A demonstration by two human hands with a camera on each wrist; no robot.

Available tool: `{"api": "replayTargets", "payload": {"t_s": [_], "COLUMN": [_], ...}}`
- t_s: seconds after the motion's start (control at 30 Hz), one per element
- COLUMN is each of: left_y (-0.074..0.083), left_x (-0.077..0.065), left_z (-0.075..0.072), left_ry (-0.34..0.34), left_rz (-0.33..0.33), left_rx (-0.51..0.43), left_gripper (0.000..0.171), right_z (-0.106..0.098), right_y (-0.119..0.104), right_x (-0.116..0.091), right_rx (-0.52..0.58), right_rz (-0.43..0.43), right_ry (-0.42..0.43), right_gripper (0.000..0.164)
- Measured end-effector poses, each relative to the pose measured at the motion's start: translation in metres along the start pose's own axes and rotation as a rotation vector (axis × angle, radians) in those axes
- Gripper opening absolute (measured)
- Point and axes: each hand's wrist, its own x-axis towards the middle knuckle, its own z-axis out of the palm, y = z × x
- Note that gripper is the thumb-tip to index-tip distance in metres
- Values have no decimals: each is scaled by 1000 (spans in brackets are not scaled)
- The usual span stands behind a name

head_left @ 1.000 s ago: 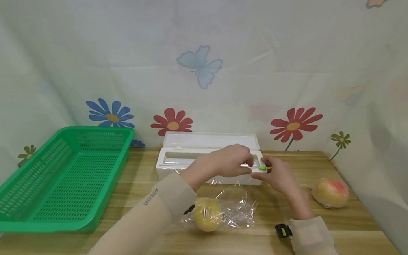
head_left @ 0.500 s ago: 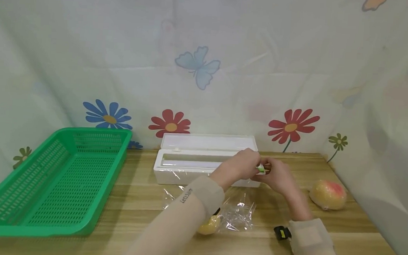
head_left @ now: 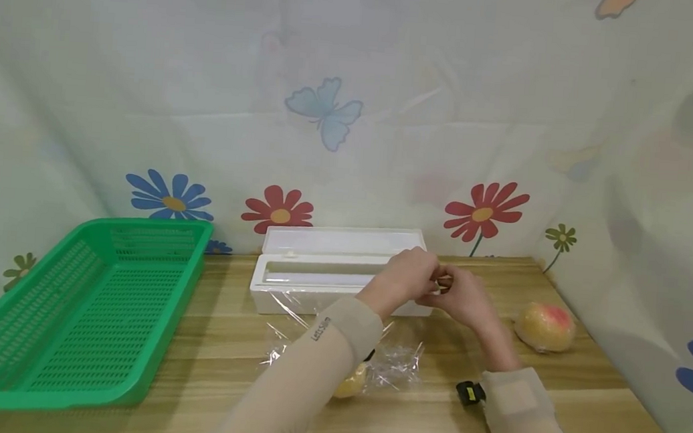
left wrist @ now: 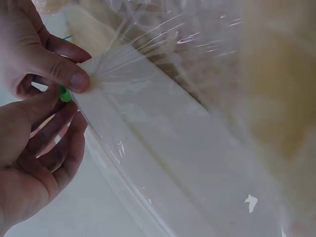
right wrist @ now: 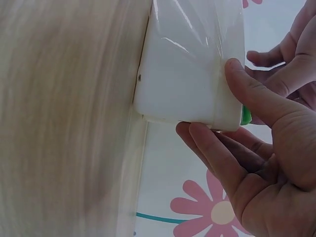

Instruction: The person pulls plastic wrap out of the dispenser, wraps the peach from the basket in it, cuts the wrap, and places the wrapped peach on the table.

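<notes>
A white cling film dispenser (head_left: 292,301) stands against the back wall with its lid raised; a film roll (head_left: 318,279) lies inside. At its front right corner, my right hand (head_left: 464,295) grips the box end, thumb on the front, fingers against the side. My left hand (left wrist: 29,158) pinches the small green slide cutter (left wrist: 65,94) at that same corner, its fingers curled. Clear cling film (head_left: 399,366) stretches from the dispenser down over the table. Under it lies a yellow fruit (head_left: 349,383), mostly hidden by my left sleeve.
A green plastic basket (head_left: 159,337) stands on the left. A film-wrapped yellow and red fruit (head_left: 546,328) sits on the right of the wooden table (head_left: 404,428). A flower-printed curtain (head_left: 374,165) closes off the back and sides.
My left hand has moved right along the dispenser to its right corner, and its sleeve now covers much of the yellow fruit. My right hand stays at the corner. The head view has shifted slightly.
</notes>
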Motion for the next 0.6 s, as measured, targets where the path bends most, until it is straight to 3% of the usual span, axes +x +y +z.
{"api": "replayTargets", "payload": {"t_s": [0.6], "left_y": [-5], "left_x": [2], "left_z": [-7], "left_ry": [-49], "left_rz": [4], "left_rx": [-9], "left_gripper": [7], "right_z": [-1], "right_y": [-2], "right_x": [-1], "right_rx": [47], "right_rz": [-10], "right_ry": [6], "right_gripper": [45]}}
